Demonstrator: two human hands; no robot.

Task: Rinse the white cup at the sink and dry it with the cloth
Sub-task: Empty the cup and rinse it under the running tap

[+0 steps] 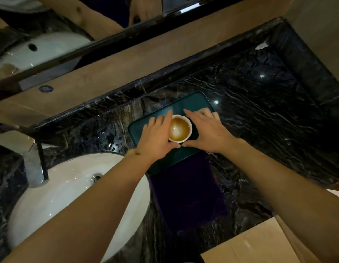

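Both hands cup a stained white cup standing on a teal tray: left hand and right hand fingers curled around its sides, sink beside the tray.

You see a white cup stained amber-brown inside, on a dark teal tray. The cloth looks deep purple, though dim light makes that uncertain. The tabletop is black with white veining; the sink is white.
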